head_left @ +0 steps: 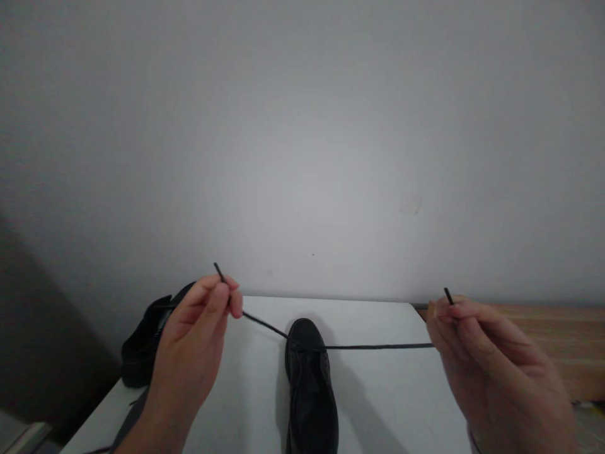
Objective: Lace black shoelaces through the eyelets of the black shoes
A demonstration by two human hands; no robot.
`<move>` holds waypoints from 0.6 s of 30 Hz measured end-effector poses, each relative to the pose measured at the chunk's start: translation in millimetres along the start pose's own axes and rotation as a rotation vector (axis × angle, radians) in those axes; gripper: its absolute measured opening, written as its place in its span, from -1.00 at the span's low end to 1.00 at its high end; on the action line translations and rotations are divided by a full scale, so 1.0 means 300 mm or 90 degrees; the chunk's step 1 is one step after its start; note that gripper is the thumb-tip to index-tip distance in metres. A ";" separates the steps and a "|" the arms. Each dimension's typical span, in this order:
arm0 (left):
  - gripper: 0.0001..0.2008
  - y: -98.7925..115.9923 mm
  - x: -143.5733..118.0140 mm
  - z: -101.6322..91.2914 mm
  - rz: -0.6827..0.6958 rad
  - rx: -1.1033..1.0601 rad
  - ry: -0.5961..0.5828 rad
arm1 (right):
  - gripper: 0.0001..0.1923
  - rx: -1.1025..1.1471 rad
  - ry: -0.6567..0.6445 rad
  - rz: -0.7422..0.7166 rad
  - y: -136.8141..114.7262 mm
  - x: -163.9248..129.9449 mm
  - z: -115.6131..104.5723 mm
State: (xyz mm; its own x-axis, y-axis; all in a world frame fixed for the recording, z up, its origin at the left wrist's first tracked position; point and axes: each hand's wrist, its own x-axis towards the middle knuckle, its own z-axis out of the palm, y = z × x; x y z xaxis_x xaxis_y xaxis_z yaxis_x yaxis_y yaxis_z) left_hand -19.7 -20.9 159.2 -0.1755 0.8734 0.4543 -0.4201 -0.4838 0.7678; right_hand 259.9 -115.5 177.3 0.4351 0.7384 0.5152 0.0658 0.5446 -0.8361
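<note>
A black shoe (312,397) stands on the white tabletop, its toe toward the wall. Over its front runs a thin black shoelace (378,347), stretched out to both sides. My left hand (203,334) pinches the lace near one end, and the tip sticks up above the fingers. On the other side my right hand (496,366) is closed on the lace near its other end, with a short tip showing above the thumb. Between the shoe and my right hand the lace is nearly straight; toward my left hand it slants upward.
A second black shoe (139,353) sits at the left edge of the white table (387,397), partly hidden behind my left hand. A grey wall (312,157) rises directly behind the table. Wood-grain surface (558,347) lies to the right.
</note>
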 end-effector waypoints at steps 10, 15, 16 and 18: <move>-0.71 -0.234 0.062 -0.308 -0.131 -0.028 0.198 | -0.70 -0.163 0.106 0.066 0.362 0.059 -0.249; -0.67 -0.285 0.016 -0.293 -0.177 0.127 0.145 | -0.71 -0.268 -0.067 0.062 0.471 0.038 -0.208; -0.68 -0.290 0.008 -0.282 -0.192 0.192 0.084 | -0.71 -0.274 -0.105 0.069 0.477 0.027 -0.186; -0.72 -0.295 -0.009 -0.258 -0.202 0.339 -0.080 | -0.70 -0.275 -0.173 0.088 0.482 0.002 -0.137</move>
State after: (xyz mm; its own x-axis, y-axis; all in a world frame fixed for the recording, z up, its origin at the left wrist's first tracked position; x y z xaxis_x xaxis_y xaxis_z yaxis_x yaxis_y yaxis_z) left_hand -50.9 24.0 55.1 0.0044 0.9814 0.1919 0.0722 -0.1917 0.9788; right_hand 306.7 -52.6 48.9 0.2214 0.8994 0.3769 0.4132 0.2635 -0.8717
